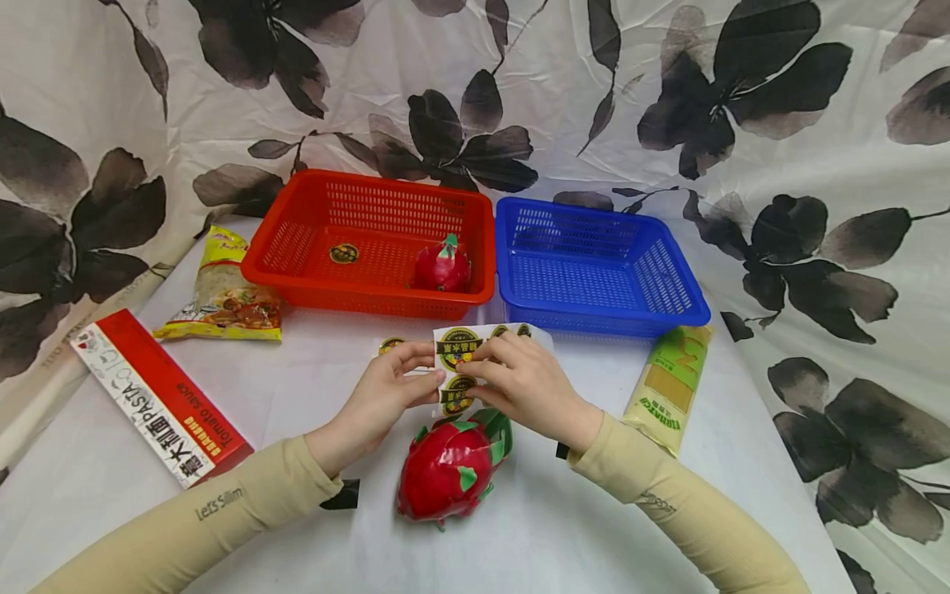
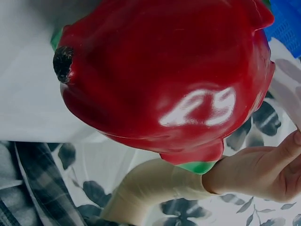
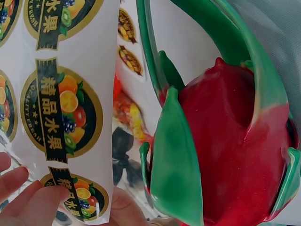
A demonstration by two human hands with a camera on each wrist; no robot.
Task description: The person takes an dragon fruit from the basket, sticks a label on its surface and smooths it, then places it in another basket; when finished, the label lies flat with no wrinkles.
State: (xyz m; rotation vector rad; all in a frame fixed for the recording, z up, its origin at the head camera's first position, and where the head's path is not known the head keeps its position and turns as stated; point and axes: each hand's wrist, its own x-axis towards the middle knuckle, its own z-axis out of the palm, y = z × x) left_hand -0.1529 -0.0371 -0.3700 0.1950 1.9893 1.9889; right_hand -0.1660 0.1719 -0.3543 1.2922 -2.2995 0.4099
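Both hands are at a white sheet of round black-and-gold fruit stickers (image 1: pixel 456 350), raised above the dragon fruit. My left hand (image 1: pixel 380 406) pinches its left edge between thumb and fingers. My right hand (image 1: pixel 533 386) grips it from the right, fingers lying across the printed labels. Part of each hand is hidden by the sheet in the right wrist view. Below the hands lies a glossy red dragon fruit (image 1: pixel 445 472) with green leaf tips, apart from both hands. It fills much of the left wrist view, its dark stem end (image 2: pixel 63 64) showing.
A red basket (image 1: pixel 371 304) at the back holds a smaller dragon fruit (image 1: pixel 443 268) and a round label (image 1: pixel 344 253). Beside it stands a blue basket (image 1: pixel 604 318). Left are a yellow food bag (image 1: pixel 230 305) and a pasta box (image 1: pixel 166 396); right, a noodle pack (image 1: pixel 668 388).
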